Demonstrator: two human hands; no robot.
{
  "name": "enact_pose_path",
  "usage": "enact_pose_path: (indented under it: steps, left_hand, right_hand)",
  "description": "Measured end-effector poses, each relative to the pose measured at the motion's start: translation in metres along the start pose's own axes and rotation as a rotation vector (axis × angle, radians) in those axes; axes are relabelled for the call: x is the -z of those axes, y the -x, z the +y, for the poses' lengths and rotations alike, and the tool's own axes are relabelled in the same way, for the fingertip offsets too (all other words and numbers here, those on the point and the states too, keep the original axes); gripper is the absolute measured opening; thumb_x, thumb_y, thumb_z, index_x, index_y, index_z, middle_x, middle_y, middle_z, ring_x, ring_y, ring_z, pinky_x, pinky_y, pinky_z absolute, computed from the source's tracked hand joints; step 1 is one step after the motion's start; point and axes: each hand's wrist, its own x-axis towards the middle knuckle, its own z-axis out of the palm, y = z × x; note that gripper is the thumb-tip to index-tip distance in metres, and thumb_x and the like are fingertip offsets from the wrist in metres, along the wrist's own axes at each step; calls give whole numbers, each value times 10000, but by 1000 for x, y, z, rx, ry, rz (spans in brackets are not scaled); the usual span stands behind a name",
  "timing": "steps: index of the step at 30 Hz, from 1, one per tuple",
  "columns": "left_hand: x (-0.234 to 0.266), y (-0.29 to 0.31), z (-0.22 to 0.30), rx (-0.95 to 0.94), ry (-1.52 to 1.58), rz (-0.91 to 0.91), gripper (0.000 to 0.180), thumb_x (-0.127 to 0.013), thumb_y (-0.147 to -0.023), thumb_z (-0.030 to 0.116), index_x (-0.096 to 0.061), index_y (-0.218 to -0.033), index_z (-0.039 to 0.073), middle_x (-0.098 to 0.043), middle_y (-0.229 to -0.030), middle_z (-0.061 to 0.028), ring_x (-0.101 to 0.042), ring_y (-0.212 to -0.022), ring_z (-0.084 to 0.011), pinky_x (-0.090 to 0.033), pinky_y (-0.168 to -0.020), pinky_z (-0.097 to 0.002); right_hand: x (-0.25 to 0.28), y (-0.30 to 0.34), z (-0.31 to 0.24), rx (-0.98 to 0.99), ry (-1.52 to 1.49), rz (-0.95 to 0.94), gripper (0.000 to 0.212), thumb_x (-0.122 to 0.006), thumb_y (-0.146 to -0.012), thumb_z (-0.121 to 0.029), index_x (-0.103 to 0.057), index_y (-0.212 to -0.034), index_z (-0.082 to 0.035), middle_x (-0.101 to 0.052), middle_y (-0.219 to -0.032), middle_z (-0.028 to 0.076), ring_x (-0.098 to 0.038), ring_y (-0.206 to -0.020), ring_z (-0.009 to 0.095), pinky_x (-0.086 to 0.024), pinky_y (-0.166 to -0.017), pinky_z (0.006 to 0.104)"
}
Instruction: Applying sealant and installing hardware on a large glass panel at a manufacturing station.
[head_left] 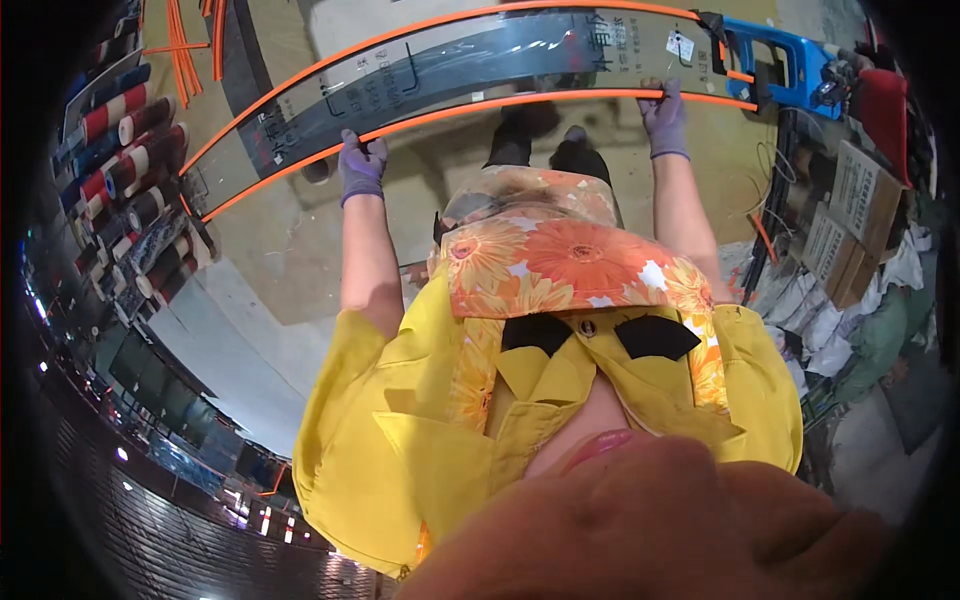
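Note:
A long, narrow panel [470, 62] with bright orange edging stretches across the far side in front of me. Its face is glossy and grey, partly see-through, with dark printing and a small white label near the right end. My left hand [362, 168], in a purple glove, is closed on the panel's near orange edge, left of the middle. Farther right, my right hand [664, 125], also gloved in purple, grips the same edge. The fingers of both hands are partly hidden by the panel. Its right end meets a blue frame [790, 62].
Rolls of material [125, 180] in red, white and dark colours are stacked at the left. Loose orange strips [180, 50] lie at the far left. Cardboard boxes [850, 215] and white wrapping [825, 315] sit at the right. A pale sheet [250, 350] lies to the lower left.

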Motion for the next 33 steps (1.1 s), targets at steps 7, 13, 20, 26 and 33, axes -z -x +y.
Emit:
enact_pose_path:
  steps: [7,13,20,26,33]
  left_hand:
    - [4,0,-18,-58,6,26,193,-532,-867,272,-535,-1059,260,-549,-921,1,-489,-710,-184,-452,-526,-333]
    - [51,21,14,-167,-349,383,316,-605,-797,292,-561,-1039,94,-600,-1021,-112,-567,-791,-242,-473,-681,-356]
    - [-174,110,-57,-1172,-1412,484,536,-609,-792,313,-483,-1136,-78,-495,-1136,-250,-471,-1063,-360,-353,-937,-449]
    - [-265,95,-109,-1414,-1751,270,443,-529,-829,371,-537,-1142,58,-538,-1094,-186,-468,-1065,-301,-287,-934,-468]
    - [-253,78,-127,-1334,-1880,207,206,-529,-806,277,-650,-931,168,-607,-857,-20,-512,-921,-209,-276,-869,-439]
  right_hand:
    - [10,11,-22,-93,17,-21,265,-524,-892,-343,-513,-893,-79,-537,-786,64,-563,-743,190,-515,-671,374]
    - [-15,69,-34,-157,353,-190,279,-513,-892,-363,-526,-911,-85,-528,-738,23,-557,-673,133,-507,-606,287]
    - [-44,49,-175,-859,1067,-723,348,-499,-890,-380,-561,-984,-51,-549,-695,-13,-523,-547,77,-399,-470,209]
    - [-142,-104,-219,-101,1138,-933,415,-458,-893,-415,-599,-1075,-69,-621,-924,48,-568,-792,104,-444,-714,238]
    - [-194,-248,-67,-68,1665,-1319,486,-456,-875,-434,-525,-1203,-81,-579,-1122,90,-550,-980,229,-421,-838,344]
